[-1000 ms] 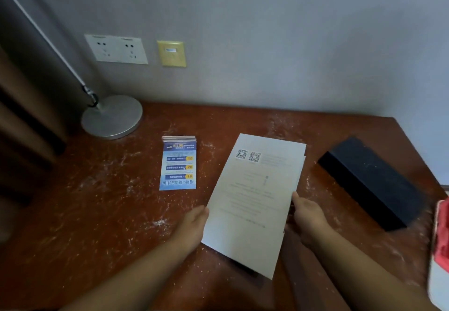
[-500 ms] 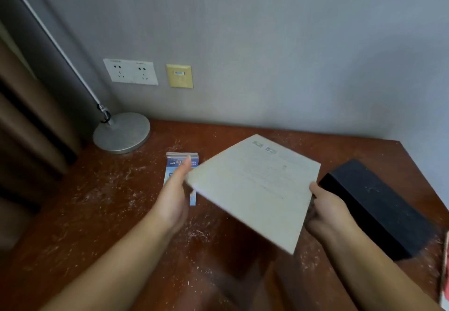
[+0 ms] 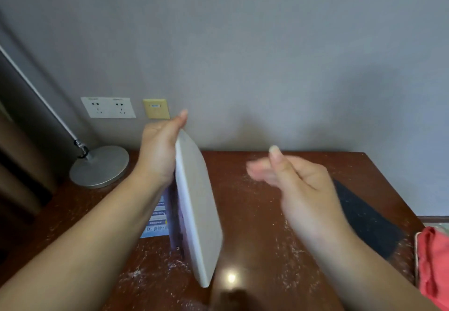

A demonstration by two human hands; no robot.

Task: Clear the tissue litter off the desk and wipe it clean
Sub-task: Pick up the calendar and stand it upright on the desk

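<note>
While white tissue crumbs (image 3: 136,273) speckle the brown surface (image 3: 243,225), the left hand (image 3: 158,150) grips a stack of papers (image 3: 196,208) tipped on edge above it. The right hand (image 3: 296,182), blurred, hovers apart, fingers loosely spread and holding nothing. A red cloth (image 3: 435,269) shows far right, near a black box (image 3: 364,220).

Pretty dim, soft light overall. Small glare spot on the desk (image 3: 255,228) around 6 o'clock, right hand (image 3: 301,189) smeared with motion blur at 3 o'clock, faint shadow on the wall (image 3: 364,106) toward 2 o'clock.
</note>
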